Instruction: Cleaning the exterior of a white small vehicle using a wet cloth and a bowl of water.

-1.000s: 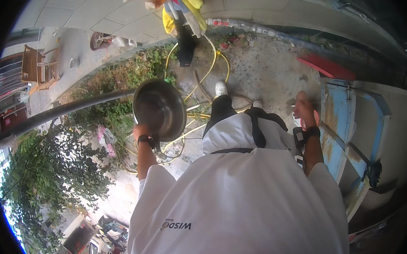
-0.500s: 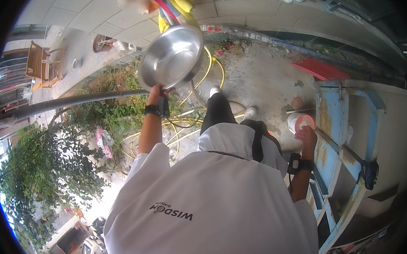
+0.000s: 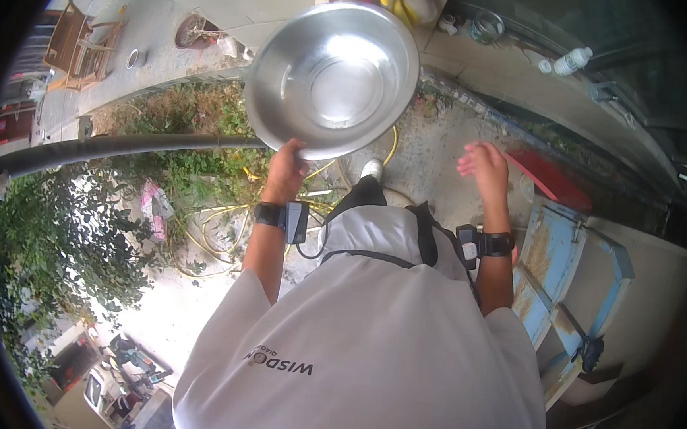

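My left hand (image 3: 287, 171) grips the near rim of a wide stainless steel basin (image 3: 321, 77), thumb over the edge. The basin tilts toward me, and its shiny inside shows nothing in it. To the right of the basin, my right hand (image 3: 486, 170) is raised with its fingers loosely bent and apart, touching nothing. Dark bands with small boxes circle both wrists.
A grey pipe (image 3: 125, 145) runs in from the left, above plants. Yellow hose (image 3: 207, 233) lies coiled on the ground. At right stand a red panel (image 3: 549, 179) and a rusty blue metal frame (image 3: 553, 237). Bottles and jars (image 3: 488, 27) line a ledge beyond.
The basin has come nearer and moved right with my left hand. My right hand has left the red-rimmed container at right and risen forward. The person in yellow is now mostly hidden behind the basin.
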Available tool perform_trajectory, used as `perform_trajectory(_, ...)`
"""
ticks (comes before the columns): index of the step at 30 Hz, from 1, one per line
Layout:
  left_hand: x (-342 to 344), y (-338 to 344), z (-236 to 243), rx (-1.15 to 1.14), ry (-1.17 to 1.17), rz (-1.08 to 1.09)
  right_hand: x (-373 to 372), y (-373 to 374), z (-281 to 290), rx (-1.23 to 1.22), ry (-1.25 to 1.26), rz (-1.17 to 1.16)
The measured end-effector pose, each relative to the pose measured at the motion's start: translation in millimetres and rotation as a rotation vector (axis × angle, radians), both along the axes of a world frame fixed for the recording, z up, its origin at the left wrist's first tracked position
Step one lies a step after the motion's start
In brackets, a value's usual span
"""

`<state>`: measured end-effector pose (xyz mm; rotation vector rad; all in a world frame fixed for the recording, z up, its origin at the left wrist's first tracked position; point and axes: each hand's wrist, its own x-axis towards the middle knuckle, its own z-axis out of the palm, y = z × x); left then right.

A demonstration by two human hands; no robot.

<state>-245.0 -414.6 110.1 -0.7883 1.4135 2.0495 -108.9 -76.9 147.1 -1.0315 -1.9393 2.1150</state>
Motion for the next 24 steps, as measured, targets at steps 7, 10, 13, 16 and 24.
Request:
perform_trajectory(7,-2.5,-17.2,24.8,0.104,0.022,0.012,-176.3,-90.2,111.1,0.277,0.131,0.254)
perform_trajectory(10,-3.2,-26.1,33.2,0.103,0.041,-0.004,-222.7,-98.5,118.3,0.461,0.096,0.232)
perform_trajectory(13,1.4,-34.9,44.7,0.055,0.06,0.003,-252.3,-91.1,110.3,0.595,0.047,0.201)
perform_trajectory(16,13.8,-46.7,50.3,-0.028,0.051,-0.053,-265.1,-84.2,109.8,0.642,0.031,0.214)
perform_trajectory(24,43.4,-75.8,84.8,-0.157,0.014,-0.146,-294.2,-58.2,104.6,1.059,0.053,0.286)
